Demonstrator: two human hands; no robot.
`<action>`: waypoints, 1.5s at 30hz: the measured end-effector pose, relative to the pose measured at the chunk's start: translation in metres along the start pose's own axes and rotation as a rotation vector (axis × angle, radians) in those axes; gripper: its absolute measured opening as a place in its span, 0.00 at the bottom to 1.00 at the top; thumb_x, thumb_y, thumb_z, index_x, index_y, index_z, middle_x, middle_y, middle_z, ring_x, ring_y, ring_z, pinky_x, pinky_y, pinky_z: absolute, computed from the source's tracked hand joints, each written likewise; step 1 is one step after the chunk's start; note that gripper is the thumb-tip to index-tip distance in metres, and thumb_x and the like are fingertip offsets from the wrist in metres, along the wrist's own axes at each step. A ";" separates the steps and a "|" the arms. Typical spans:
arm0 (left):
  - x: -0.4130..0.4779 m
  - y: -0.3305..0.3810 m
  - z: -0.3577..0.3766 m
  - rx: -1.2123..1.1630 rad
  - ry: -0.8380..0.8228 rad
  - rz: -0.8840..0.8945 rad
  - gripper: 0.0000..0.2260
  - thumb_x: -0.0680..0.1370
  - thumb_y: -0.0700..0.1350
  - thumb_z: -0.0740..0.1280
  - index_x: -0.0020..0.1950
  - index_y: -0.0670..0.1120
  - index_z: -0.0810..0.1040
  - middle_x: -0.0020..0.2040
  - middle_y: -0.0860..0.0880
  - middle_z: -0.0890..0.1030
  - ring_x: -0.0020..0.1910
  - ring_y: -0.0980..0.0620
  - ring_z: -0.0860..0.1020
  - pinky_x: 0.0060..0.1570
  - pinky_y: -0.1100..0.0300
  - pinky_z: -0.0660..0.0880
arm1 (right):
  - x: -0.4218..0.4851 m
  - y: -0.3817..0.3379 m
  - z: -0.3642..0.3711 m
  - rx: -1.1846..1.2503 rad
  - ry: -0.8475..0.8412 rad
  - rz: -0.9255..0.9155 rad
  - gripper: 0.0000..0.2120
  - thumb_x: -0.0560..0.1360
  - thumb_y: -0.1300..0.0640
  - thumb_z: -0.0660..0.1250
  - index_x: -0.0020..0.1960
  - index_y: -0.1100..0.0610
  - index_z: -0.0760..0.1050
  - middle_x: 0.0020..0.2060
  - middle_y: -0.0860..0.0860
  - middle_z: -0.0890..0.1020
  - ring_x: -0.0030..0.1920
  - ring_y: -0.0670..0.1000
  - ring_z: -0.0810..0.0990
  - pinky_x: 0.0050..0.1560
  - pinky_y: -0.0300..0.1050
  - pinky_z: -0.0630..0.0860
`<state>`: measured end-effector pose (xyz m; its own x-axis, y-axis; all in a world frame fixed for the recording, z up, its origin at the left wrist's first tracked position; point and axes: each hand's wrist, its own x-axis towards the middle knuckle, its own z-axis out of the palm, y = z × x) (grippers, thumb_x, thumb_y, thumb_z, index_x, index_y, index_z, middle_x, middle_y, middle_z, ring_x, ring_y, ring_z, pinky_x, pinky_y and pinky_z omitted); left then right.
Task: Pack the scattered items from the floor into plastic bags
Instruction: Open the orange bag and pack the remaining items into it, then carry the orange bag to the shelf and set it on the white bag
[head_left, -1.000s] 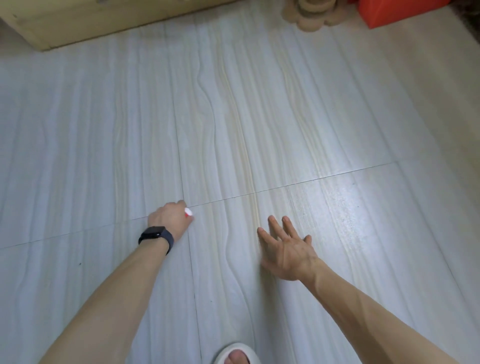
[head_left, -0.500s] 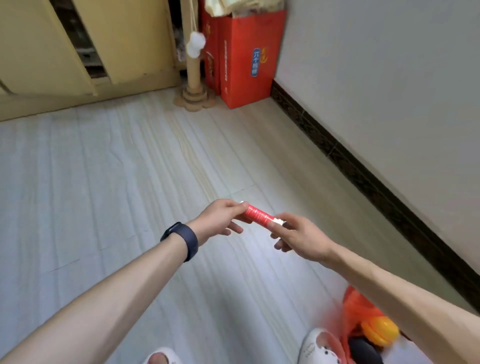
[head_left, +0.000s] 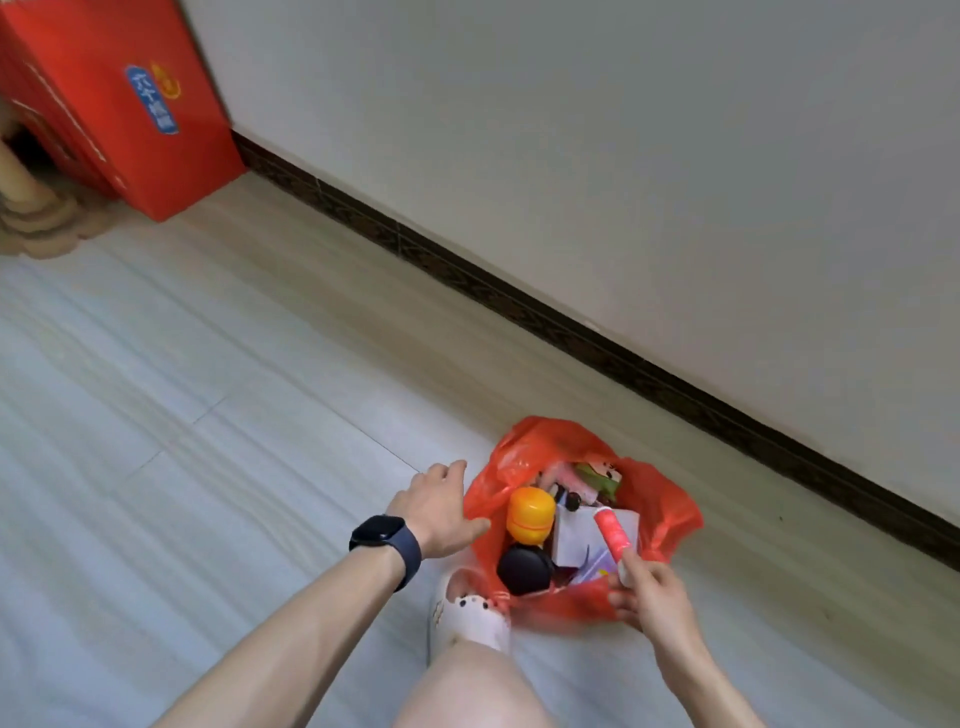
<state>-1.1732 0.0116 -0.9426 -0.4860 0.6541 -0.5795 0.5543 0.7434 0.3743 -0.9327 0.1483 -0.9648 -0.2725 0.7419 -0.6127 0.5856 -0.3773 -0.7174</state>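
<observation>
Your right hand (head_left: 655, 597) pinches the pale end of a red tube (head_left: 613, 536), which angles toward 11 o'clock over the open mouth of the red plastic bag (head_left: 671, 512) on the floor, beside your white slipper (head_left: 467, 618). Your left hand (head_left: 440, 506), fingers loose and holding nothing, sits at the bag's 9 o'clock edge. Inside lie an orange container (head_left: 530, 514), a black round object (head_left: 524, 569) and a white box (head_left: 574, 538).

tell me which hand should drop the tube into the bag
Right. The right hand grips the tube, which points over the open bag. The left hand holds nothing; its fingers lie relaxed at the bag's rim, so it probably serves better steadying the bag.
</observation>
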 end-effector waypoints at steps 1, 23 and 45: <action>0.007 0.007 0.008 0.024 0.003 0.002 0.39 0.74 0.62 0.65 0.79 0.49 0.53 0.74 0.46 0.64 0.71 0.43 0.66 0.65 0.47 0.69 | 0.003 0.006 0.001 -0.002 0.009 0.017 0.17 0.81 0.53 0.64 0.36 0.59 0.73 0.30 0.53 0.80 0.28 0.50 0.75 0.31 0.42 0.70; 0.034 0.050 0.031 -0.253 0.126 0.067 0.09 0.79 0.53 0.64 0.51 0.49 0.79 0.45 0.51 0.81 0.47 0.49 0.78 0.44 0.59 0.72 | 0.057 0.011 0.014 -0.518 0.613 -0.107 0.41 0.67 0.47 0.74 0.74 0.56 0.61 0.73 0.60 0.61 0.67 0.65 0.66 0.65 0.62 0.66; -0.113 0.031 -0.199 -1.038 0.447 -0.068 0.06 0.77 0.35 0.65 0.41 0.39 0.79 0.27 0.48 0.69 0.23 0.50 0.68 0.21 0.66 0.66 | -0.058 -0.250 0.039 -0.017 -0.165 -0.525 0.10 0.76 0.57 0.66 0.36 0.55 0.77 0.30 0.50 0.76 0.30 0.51 0.72 0.35 0.46 0.68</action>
<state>-1.2357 -0.0116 -0.7218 -0.8069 0.4442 -0.3893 -0.2104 0.3997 0.8922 -1.0925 0.1776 -0.7628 -0.6466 0.7307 -0.2189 0.3508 0.0301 -0.9360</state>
